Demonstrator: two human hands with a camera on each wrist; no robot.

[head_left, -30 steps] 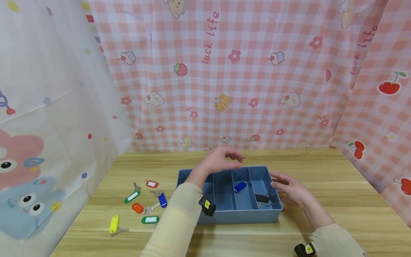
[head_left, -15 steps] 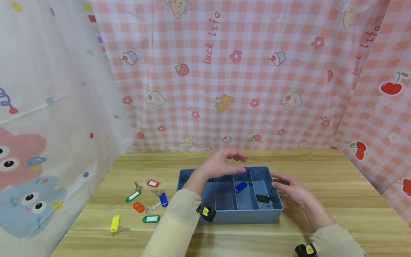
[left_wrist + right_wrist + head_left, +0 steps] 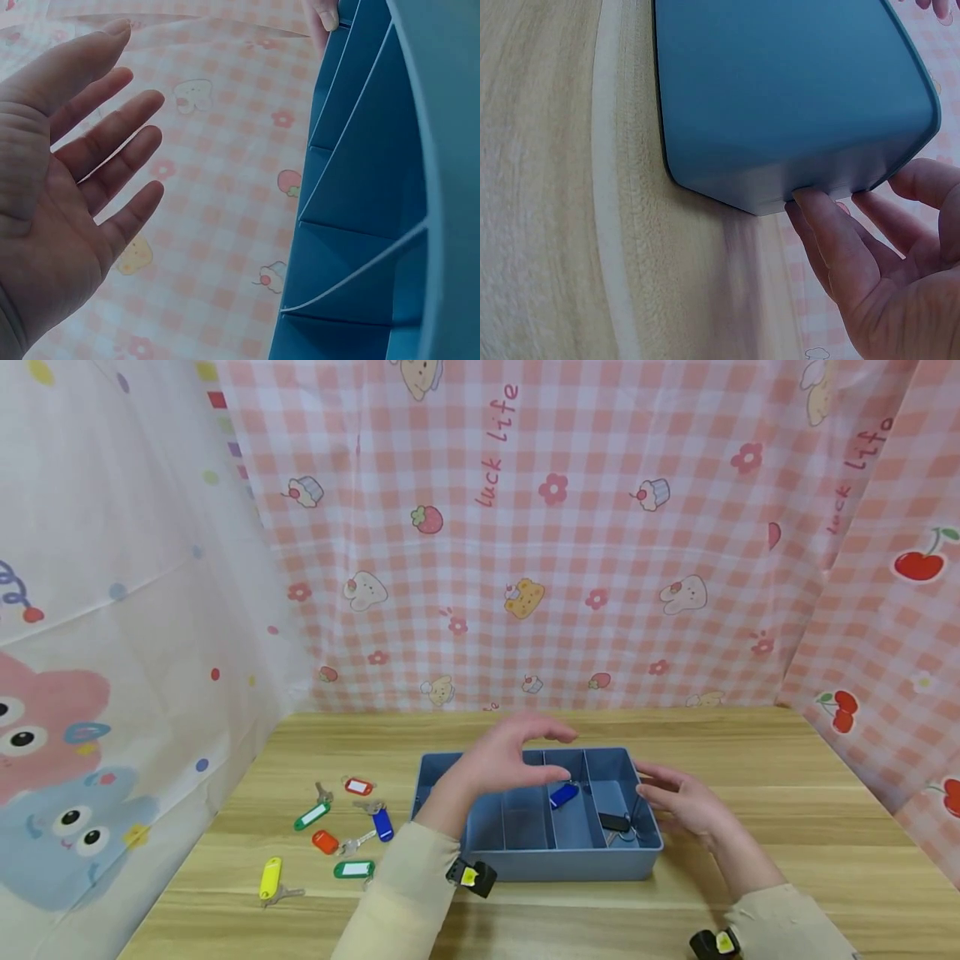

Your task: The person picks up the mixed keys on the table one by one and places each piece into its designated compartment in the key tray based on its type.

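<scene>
A blue-grey divided box (image 3: 570, 865) stands on the table. Above its left part hovers my left hand (image 3: 495, 762), fingers apart and nothing in it; the left wrist view shows its bare palm (image 3: 52, 202). My right hand (image 3: 688, 803) rests its fingertips against the box's right end wall, as the right wrist view also shows on the box (image 3: 795, 90). A key with a blue tag (image 3: 564, 796) lies in the compartment second from the right. In the rightmost one is a key with a black tag (image 3: 614, 822). My left arm hides part of the box's left side.
Left of the box, several tagged keys lie loose on the wooden table (image 3: 750, 777): a yellow tag (image 3: 271, 877), green tags (image 3: 312, 816), red-orange tags (image 3: 325, 842) and a blue tag (image 3: 383, 824). A checked cloth (image 3: 555, 552) hangs behind the table.
My left hand has lowered slightly over the box and drawn back a little to the left. The right hand stays at the end wall, and the tagged keys lie as before.
</scene>
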